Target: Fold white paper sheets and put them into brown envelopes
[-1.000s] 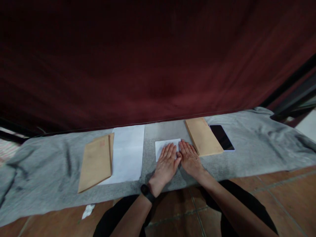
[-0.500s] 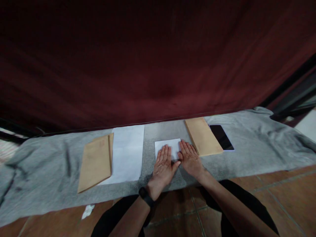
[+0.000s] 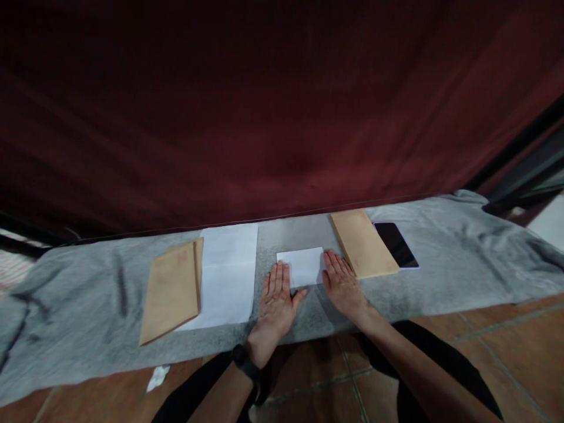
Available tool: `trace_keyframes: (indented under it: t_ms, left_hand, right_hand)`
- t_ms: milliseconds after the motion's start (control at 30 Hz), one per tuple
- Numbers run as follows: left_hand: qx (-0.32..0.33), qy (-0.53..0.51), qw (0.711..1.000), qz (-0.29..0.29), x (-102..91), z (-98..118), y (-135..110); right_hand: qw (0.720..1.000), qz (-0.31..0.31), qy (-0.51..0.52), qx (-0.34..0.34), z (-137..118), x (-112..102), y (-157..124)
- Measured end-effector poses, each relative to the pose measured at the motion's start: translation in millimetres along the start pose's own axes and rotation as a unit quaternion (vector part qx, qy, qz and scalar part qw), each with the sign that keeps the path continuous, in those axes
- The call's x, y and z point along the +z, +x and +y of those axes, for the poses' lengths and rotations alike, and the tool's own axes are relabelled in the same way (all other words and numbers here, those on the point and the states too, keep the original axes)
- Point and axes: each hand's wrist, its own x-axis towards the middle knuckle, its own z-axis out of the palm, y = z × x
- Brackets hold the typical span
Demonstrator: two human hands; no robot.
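Grey cloth [image 3: 462, 252] lies beneath a white paper [image 3: 307, 264]. Left hand [image 3: 278, 299] and right hand [image 3: 345, 289], flat with fingers straight, apparently touch its sides.

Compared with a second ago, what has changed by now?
The left hand has moved left from the middle of the small white paper to its left edge, uncovering more of it. The right hand stays by the paper's right edge; the brown envelopes, white sheets and phone lie as before.
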Motion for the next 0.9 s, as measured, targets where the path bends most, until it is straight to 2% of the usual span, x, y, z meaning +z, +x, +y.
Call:
trace_keyframes:
  t_ms: [100,267,433,700,900]
  left_hand:
    - [0.000,0.005,1.000,-0.002,-1.1,0.3,0.2]
    - [0.002,0.008,1.000,-0.001,0.4,-0.4,-0.4]
    - [0.014,0.010,1.000,0.012,1.5,-3.1,-1.9]
    - [0.001,0.016,1.000,-0.008,-2.9,-1.0,-0.2]
    - [-0.006,0.006,1.000,-0.014,-7.1,-1.4,0.9]
  right_hand:
    - [0.999,-0.015,0.031,-0.041,-10.2,-10.0,-3.6]
    - [0.979,-0.081,0.087,-0.165,-36.6,-22.4,-27.6]
    - [0.986,-0.064,0.062,-0.141,-39.5,-21.5,-44.2]
    - [0.994,-0.031,0.013,-0.102,-23.0,-21.0,-46.5]
    - [0.996,-0.031,0.003,-0.082,-17.5,-23.8,-50.4]
